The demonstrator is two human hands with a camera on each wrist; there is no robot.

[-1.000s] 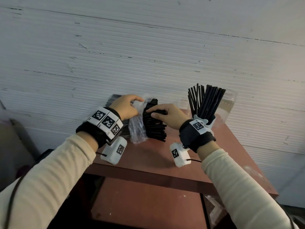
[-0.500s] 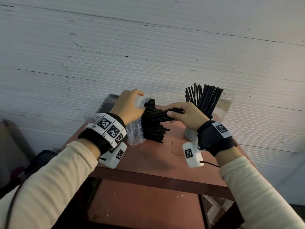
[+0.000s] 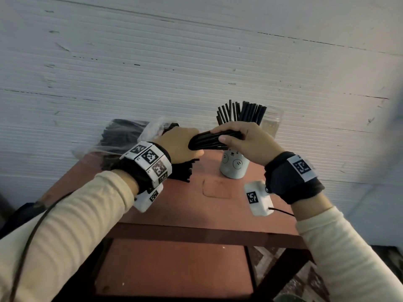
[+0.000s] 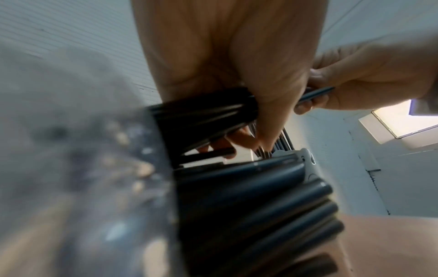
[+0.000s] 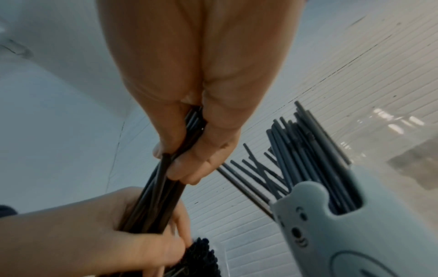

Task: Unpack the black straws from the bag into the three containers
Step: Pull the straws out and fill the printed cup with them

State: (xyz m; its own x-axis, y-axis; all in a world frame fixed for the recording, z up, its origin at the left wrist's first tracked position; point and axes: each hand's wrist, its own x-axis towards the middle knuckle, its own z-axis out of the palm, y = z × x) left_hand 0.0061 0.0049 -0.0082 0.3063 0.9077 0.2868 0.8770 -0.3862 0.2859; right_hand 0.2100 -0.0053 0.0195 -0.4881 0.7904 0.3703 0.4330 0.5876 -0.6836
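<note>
Head view, left hand: the left hand point(image 3: 176, 147) is raised above the red table point(image 3: 218, 205), forearm reaching in from the lower left, back of the hand toward the camera; its fingers are curled round the left end of a bundle of black straws point(image 3: 209, 140).
Head view, right hand: the right hand point(image 3: 244, 142) comes in from the lower right, knuckles up, thumb toward the camera, fingers wrapped over the bundle's right end.
Head view, bundle: held level between both hands, above the table.
Head view, bag: the clear bag point(image 3: 130, 138) lies at the table's far left against the wall, more black straws inside, some ends poking out below the left wrist.
Head view, containers: a white cup with a face point(image 3: 233, 168) stands just below the right hand, filled with upright straws point(image 3: 242, 112); a clear jar point(image 3: 271, 120) stands behind it to the right. A third container I cannot make out.
Left wrist view: palm seen from below, fingers point(image 4: 267, 116) closed on the dark bundle; the right hand grips the same straws at upper right. The near foreground is blurred.
Right wrist view: fingers point(image 5: 201, 159) and thumb pinch the bundle tightly; the left hand holds its lower end; the white cup sits at lower right, straws fanning from it.
</note>
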